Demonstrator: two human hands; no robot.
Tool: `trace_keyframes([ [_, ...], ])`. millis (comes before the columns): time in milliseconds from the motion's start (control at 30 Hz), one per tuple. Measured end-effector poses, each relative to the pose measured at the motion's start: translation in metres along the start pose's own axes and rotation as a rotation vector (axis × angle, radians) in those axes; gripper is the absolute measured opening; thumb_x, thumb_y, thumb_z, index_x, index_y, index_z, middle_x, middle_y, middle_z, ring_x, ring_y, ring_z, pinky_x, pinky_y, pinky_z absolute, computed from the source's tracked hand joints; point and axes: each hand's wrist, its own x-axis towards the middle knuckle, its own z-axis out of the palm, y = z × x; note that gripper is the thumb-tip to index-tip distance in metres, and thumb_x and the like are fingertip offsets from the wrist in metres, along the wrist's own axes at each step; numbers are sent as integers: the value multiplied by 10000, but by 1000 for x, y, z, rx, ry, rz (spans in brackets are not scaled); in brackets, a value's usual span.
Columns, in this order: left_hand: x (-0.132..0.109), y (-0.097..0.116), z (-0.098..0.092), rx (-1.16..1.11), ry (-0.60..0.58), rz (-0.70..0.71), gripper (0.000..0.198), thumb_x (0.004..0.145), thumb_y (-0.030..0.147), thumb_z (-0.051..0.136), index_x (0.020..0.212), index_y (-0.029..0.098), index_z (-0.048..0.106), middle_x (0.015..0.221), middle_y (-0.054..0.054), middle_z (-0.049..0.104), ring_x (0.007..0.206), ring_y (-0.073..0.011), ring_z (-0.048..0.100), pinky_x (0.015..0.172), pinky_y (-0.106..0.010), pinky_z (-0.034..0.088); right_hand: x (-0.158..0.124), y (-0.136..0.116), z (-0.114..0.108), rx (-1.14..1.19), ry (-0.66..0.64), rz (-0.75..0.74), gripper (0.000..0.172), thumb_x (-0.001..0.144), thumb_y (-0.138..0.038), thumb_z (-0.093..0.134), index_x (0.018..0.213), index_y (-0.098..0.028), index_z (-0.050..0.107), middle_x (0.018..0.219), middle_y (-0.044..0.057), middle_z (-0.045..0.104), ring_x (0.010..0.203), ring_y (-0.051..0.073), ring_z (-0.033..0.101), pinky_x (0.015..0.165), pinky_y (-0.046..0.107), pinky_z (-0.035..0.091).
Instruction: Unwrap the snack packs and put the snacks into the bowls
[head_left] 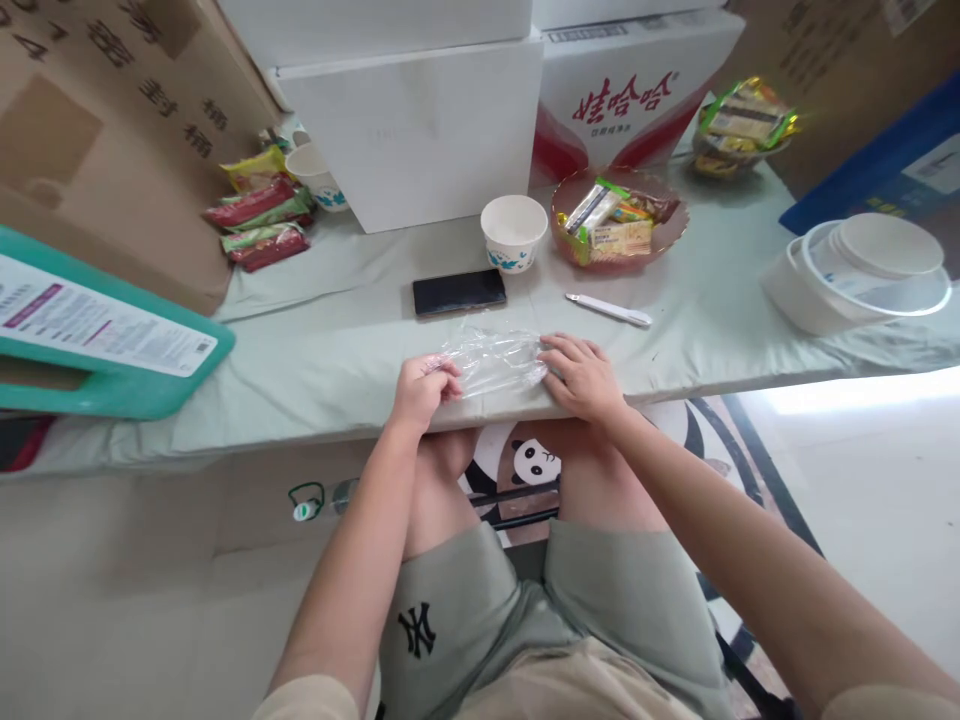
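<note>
A crumpled clear plastic bag (495, 362) lies on the cloth-covered table near its front edge, between my two hands. My left hand (424, 388) is closed at the bag's left end, its fingers curled and pinching the thin plastic. On the other end rests my right hand (581, 375), palm down with fingers stretched out over the plastic's edge. Just beyond the bag lies a black phone (460, 293). A white utility knife (609, 310) sits past my right hand. Behind the phone stands a white paper cup (514, 232) with a blue pattern.
A pink bowl (564, 245) holds wrapped snacks; another snack bowl (731, 163) is farther right. White tubs (802, 295) stand at the right. Snack packets (262, 215) lie left, near a green jug (202, 350). White cartons (442, 130) line the back.
</note>
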Motion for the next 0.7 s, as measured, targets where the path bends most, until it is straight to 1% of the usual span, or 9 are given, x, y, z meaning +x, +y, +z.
trace_keyframes([
  [100, -13, -1, -14, 12, 97, -8, 192, 444, 185, 508, 584, 155, 636, 424, -9, 583, 349, -111, 485, 351, -188, 279, -1, 0, 0, 14, 14, 37, 346, 1017, -290, 427, 1202, -257, 718, 1486, 85, 629, 1408, 289, 538, 1140, 499, 389],
  [200, -21, 0, -20, -4, 127, -8, 238, 438, 195, 510, 630, 159, 647, 454, 2, 590, 344, -102, 454, 348, -196, 273, -1, 2, 0, 61, 57, 65, 369, 1010, -313, 417, 1249, -250, 692, 1457, 84, 650, 1344, 285, 585, 1127, 481, 393],
  [333, -24, 5, -22, 57, -47, -44, 208, 500, 228, 606, 680, 157, 680, 527, -32, 651, 418, -144, 563, 391, -210, 336, 0, 2, -1, 100, 66, 75, 441, 887, -288, 537, 1310, -211, 637, 1368, 122, 697, 1267, 316, 621, 1093, 493, 410],
  [400, -25, 7, -27, 111, -172, -129, 199, 582, 316, 673, 702, 158, 692, 539, -57, 664, 452, -180, 615, 405, -225, 366, 0, 1, -1, 73, 41, 71, 334, 881, -259, 527, 1176, -226, 681, 1352, 105, 707, 1307, 312, 600, 1102, 491, 396],
  [467, -23, 10, -36, 165, -200, -232, 267, 651, 426, 702, 679, 161, 683, 523, -78, 659, 442, -196, 621, 393, -235, 368, 0, 0, -1, 49, 34, 69, 228, 896, -239, 507, 1030, -238, 693, 1343, 84, 715, 1351, 298, 575, 1112, 478, 385],
  [500, -21, 12, -42, 196, -160, -251, 304, 678, 465, 704, 652, 164, 673, 507, -82, 649, 426, -191, 610, 387, -234, 363, -1, 0, -1, 49, 40, 66, 203, 900, -231, 503, 987, -240, 687, 1328, 81, 722, 1353, 292, 575, 1110, 471, 386],
  [567, -14, 17, -50, 236, 27, -178, 352, 747, 492, 674, 612, 167, 652, 485, -76, 628, 406, -163, 578, 390, -222, 356, -2, 1, -1, 75, 58, 52, 187, 901, -215, 500, 959, -245, 675, 1300, 80, 734, 1327, 284, 594, 1094, 459, 397],
  [633, -5, 24, -52, 236, 220, 2, 345, 815, 455, 626, 629, 166, 652, 511, -59, 626, 440, -136, 568, 427, -209, 371, -4, 3, -1, 118, 73, 23, 193, 903, -197, 485, 948, -248, 666, 1282, 83, 739, 1291, 278, 617, 1066, 451, 411],
  [700, 7, 31, -43, 272, 246, 177, 232, 813, 377, 661, 732, 161, 689, 645, -55, 679, 586, -140, 629, 530, -210, 444, -7, 5, -1, 151, 77, -8, 192, 909, -191, 471, 928, -249, 653, 1262, 86, 744, 1252, 271, 637, 1032, 439, 426],
])
